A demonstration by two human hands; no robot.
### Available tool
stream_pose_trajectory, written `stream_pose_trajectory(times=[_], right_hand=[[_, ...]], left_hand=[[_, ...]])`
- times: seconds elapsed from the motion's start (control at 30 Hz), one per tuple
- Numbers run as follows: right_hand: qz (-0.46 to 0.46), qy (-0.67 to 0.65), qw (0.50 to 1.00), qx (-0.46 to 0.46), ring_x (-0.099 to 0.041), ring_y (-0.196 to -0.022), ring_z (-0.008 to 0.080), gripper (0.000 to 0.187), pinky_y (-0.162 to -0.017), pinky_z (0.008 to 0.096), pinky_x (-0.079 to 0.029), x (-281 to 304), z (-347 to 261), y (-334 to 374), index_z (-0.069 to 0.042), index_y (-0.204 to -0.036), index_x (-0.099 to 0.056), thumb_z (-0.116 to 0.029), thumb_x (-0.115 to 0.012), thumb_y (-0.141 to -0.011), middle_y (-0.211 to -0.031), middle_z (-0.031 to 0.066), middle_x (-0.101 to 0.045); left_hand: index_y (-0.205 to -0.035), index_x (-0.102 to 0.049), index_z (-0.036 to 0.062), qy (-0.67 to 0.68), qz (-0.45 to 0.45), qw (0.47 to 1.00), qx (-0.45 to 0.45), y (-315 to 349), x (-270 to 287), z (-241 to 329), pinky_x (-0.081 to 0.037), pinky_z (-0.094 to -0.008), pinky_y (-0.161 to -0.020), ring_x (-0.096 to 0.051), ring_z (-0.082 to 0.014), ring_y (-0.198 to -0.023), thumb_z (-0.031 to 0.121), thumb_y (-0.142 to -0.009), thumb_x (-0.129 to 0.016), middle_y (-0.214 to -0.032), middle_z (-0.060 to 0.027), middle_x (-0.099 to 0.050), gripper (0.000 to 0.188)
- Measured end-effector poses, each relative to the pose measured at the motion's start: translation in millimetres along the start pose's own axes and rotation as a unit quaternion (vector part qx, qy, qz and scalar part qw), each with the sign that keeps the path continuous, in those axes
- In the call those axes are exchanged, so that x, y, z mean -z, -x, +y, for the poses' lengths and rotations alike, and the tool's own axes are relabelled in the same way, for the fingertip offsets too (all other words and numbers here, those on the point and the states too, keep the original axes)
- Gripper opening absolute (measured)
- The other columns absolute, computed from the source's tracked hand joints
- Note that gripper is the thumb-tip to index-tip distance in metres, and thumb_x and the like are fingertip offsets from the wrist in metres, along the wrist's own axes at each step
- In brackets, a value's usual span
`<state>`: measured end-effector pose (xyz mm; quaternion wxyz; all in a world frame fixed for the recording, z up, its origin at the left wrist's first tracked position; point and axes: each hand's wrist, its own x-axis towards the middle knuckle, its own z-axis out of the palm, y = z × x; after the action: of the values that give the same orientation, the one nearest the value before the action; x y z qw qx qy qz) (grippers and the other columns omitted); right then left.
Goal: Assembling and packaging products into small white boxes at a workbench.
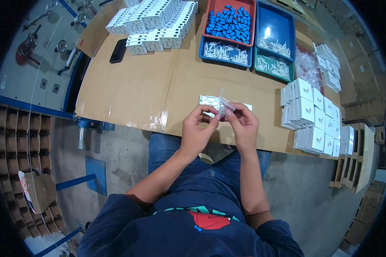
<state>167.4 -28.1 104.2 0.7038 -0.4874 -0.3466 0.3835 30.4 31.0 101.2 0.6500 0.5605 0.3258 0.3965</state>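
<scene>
Both my hands meet just above the near part of the table, pinching a small clear plastic bag [225, 107]. My left hand [196, 130] has thumb and forefinger closed at the bag's left side. At its right side, the fingertips of my right hand [245, 128] are closed on the plastic. Something small and pale shows at the bag, too unclear to name, and a thin white stick [222, 92] rises above the fingers. Behind the hands lies a flat white moulded part [207, 100], partly hidden by them.
Cardboard covers the table [133, 94]. Stacked white housings [154, 25] and a black phone [118, 50] are far left. Beyond my hands stand a red bin [207, 32] of blue pieces and blue and green bins of white sticks. White boxes [304, 111] are stacked at right.
</scene>
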Motion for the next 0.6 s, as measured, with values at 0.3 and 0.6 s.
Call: stream_pose_trajectory(times=[0.3,0.6], right_hand=[[0.022,-0.002,1.000,-0.008,-0.066,-0.097,0.0150,0.021,-0.079,0.0298,-0.060,-1.2,-2.0,1.1,0.005,-0.117,-0.064,0.000,-0.064,-0.097,-0.107,0.0099,-0.068],[0.016,0.013,1.000,-0.003,-0.065,-0.100,0.0157,0.022,-0.081,0.0313,-0.061,-5.4,-5.8,-0.1,0.006,-0.118,-0.063,0.001,-0.064,-0.097,-0.109,0.0109,-0.067]], left_hand=[[-0.108,-0.064,0.0004,0.124,0.019,0.990,0.063,0.6,0.4,2.9,-0.053,-0.0245,-0.076,-0.064,-0.0096,-0.084,0.003,-0.094,-0.070,-0.100,-0.0042,-0.067,0.015],[-0.102,-0.064,0.0012,0.119,0.036,0.990,0.061,-0.6,7.7,-3.5,-0.053,-0.0256,-0.077,-0.064,-0.0107,-0.085,0.005,-0.094,-0.070,-0.097,-0.0043,-0.067,0.011]])
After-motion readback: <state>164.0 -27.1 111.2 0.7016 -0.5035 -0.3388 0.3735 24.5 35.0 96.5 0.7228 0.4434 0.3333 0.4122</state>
